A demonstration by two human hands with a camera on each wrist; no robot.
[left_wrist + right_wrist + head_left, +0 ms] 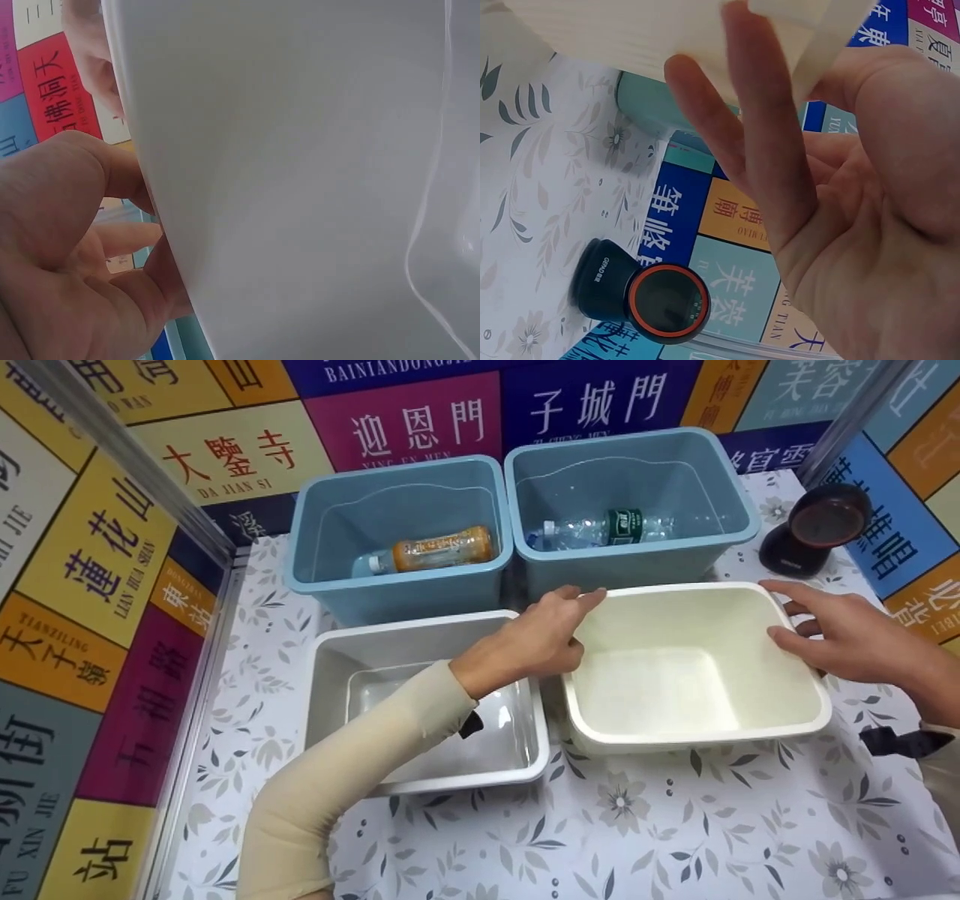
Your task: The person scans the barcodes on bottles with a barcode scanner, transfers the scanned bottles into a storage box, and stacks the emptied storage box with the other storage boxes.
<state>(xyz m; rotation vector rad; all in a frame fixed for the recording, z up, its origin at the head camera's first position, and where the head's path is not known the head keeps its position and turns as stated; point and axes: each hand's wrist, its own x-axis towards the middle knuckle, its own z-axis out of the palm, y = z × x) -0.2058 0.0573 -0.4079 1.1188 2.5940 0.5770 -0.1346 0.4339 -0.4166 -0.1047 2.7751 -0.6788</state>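
Both of my hands are at a cream plastic bin, seen tilted toward me at the front right. My left hand grips its back left corner, the index finger laid along the rim. In the left wrist view, fingers of the left hand meet the rim of the bin. The right hand holds the right end near the back corner. From the right wrist, the right hand shows fingers against the outer wall of the bin. Whether its base touches the table is hidden.
A grey-white bin stands left of the cream one, under my left forearm. Behind are two blue bins, the left with an orange-labelled bottle, the right with clear bottles. A black device stands back right.
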